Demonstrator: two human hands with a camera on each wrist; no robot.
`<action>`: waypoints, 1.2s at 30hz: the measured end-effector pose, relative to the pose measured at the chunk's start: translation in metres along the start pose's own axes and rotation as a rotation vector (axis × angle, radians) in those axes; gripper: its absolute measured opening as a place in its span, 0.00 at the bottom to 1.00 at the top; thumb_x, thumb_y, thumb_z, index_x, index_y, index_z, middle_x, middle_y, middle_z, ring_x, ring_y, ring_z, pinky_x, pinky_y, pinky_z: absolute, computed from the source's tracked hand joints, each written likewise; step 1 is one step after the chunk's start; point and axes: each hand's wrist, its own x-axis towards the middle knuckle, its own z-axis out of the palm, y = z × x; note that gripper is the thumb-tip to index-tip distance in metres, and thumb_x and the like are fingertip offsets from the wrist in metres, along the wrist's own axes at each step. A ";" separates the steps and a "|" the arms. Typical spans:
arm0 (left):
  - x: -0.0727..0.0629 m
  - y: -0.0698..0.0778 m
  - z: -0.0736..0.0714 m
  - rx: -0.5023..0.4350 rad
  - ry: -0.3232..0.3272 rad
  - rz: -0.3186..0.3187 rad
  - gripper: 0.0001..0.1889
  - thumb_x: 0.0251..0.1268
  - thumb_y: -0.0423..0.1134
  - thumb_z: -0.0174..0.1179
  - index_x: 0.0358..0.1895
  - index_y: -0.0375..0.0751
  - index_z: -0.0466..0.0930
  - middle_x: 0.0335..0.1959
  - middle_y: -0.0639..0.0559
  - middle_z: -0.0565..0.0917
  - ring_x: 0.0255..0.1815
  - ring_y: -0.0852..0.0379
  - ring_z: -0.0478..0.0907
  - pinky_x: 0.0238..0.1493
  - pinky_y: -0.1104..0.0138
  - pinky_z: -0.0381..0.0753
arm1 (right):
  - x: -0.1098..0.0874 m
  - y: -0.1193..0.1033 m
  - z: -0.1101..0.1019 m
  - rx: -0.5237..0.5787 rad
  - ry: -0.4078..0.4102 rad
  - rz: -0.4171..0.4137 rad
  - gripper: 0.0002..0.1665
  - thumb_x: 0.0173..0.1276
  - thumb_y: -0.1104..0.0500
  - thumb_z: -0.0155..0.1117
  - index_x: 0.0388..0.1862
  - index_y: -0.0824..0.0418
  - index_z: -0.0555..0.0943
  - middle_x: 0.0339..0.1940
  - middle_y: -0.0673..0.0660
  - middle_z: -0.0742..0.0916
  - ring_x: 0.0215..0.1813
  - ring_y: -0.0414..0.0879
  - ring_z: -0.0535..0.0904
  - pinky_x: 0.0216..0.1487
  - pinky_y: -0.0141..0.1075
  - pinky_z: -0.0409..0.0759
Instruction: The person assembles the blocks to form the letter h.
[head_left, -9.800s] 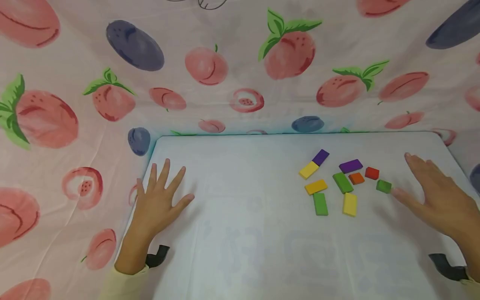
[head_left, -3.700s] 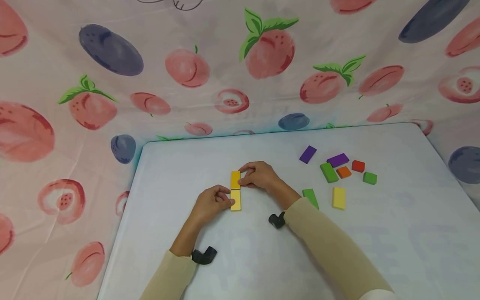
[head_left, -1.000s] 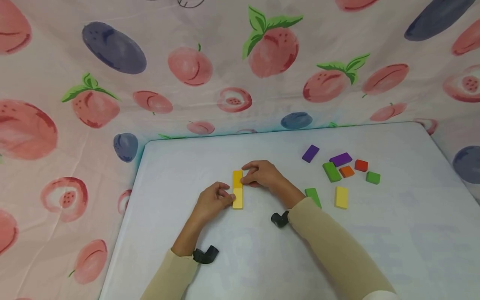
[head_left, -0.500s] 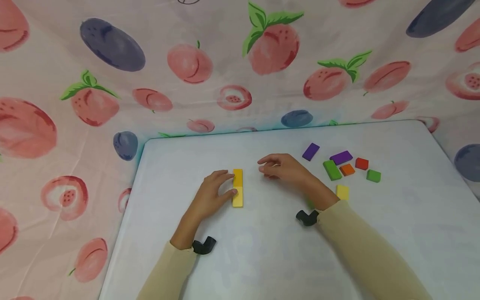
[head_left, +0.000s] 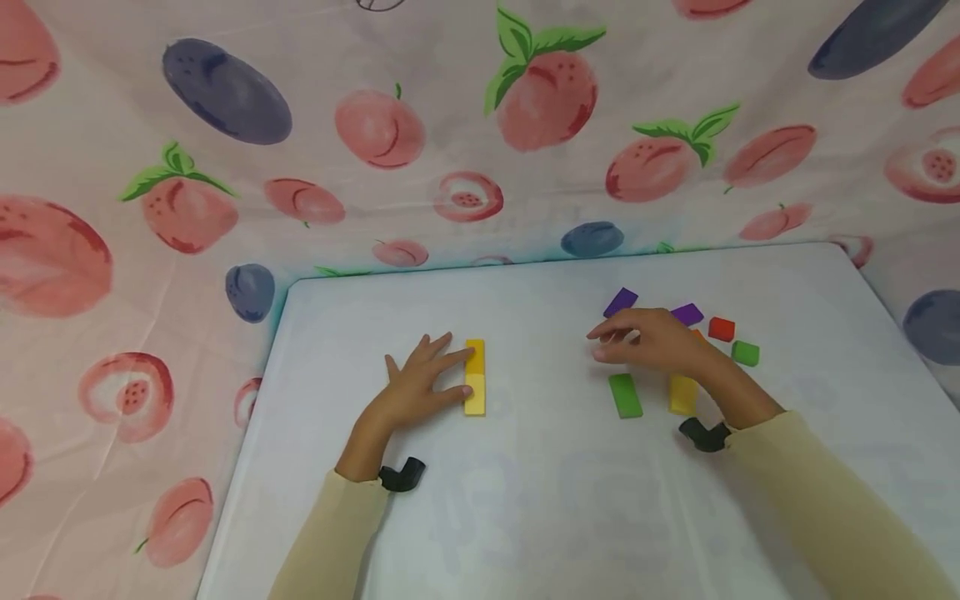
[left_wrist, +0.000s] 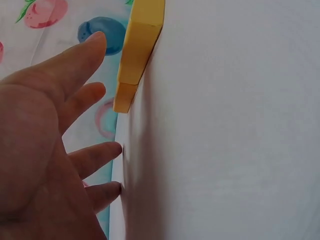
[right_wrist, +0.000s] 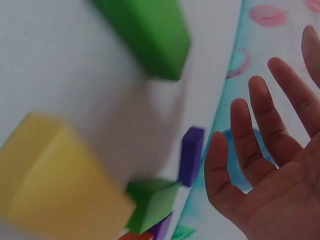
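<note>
Two flat yellow blocks lie end to end in a line on the white table, a deeper yellow one (head_left: 477, 365) at the far end and a paler one (head_left: 476, 405) nearer. My left hand (head_left: 412, 390) is beside them with fingers spread, its index fingertip and thumb tip at their left side. Over the block group to the right hovers my right hand (head_left: 656, 340), fingers loosely bent and holding nothing. Nearest to it are a purple block (head_left: 621, 301) and a green block (head_left: 626, 397). The right hand hides another green block, which the right wrist view shows (right_wrist: 152, 204).
Beyond the right hand lie a second purple block (head_left: 687, 314), a red block (head_left: 722, 329), a small green block (head_left: 746, 353) and a partly covered orange one. A third yellow block (head_left: 682, 397) is under the right wrist. Fruit-patterned cloth (head_left: 420, 200) rises behind the table (head_left: 525, 500).
The right hand has let go of the yellow blocks and moved right, over the other blocks. The left hand has spread its fingers, staying beside the yellow pair, which was brought there earlier.
</note>
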 end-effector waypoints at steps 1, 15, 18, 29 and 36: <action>0.000 -0.001 0.001 0.000 -0.005 0.000 0.33 0.68 0.61 0.62 0.76 0.67 0.68 0.85 0.50 0.54 0.86 0.39 0.38 0.67 0.22 0.22 | -0.003 0.005 0.000 -0.015 -0.004 0.008 0.26 0.65 0.39 0.73 0.58 0.48 0.87 0.51 0.47 0.88 0.53 0.46 0.81 0.53 0.41 0.81; 0.002 -0.016 0.010 0.024 -0.056 0.025 0.37 0.67 0.66 0.61 0.78 0.74 0.59 0.86 0.55 0.43 0.86 0.43 0.28 0.68 0.26 0.14 | -0.017 0.031 0.001 -0.142 -0.102 0.013 0.21 0.56 0.41 0.80 0.50 0.39 0.89 0.41 0.44 0.86 0.48 0.43 0.78 0.46 0.38 0.77; 0.001 -0.016 0.010 0.027 -0.055 0.037 0.38 0.67 0.66 0.60 0.78 0.73 0.59 0.87 0.55 0.42 0.86 0.43 0.27 0.67 0.27 0.13 | -0.016 0.034 0.004 -0.161 -0.111 -0.006 0.21 0.55 0.42 0.81 0.49 0.38 0.89 0.41 0.42 0.86 0.49 0.42 0.78 0.46 0.38 0.77; 0.001 -0.017 0.012 0.048 -0.055 0.041 0.37 0.68 0.67 0.59 0.79 0.73 0.59 0.87 0.55 0.41 0.86 0.44 0.26 0.67 0.27 0.13 | -0.018 0.041 0.011 -0.181 -0.128 -0.010 0.24 0.51 0.40 0.83 0.48 0.37 0.88 0.40 0.41 0.85 0.45 0.42 0.74 0.42 0.36 0.74; 0.000 -0.016 0.013 0.057 -0.046 0.043 0.37 0.68 0.66 0.60 0.79 0.72 0.59 0.87 0.54 0.41 0.86 0.44 0.26 0.68 0.27 0.13 | -0.019 0.041 0.012 -0.194 -0.107 -0.031 0.22 0.49 0.41 0.84 0.44 0.38 0.88 0.41 0.39 0.86 0.46 0.42 0.76 0.45 0.37 0.76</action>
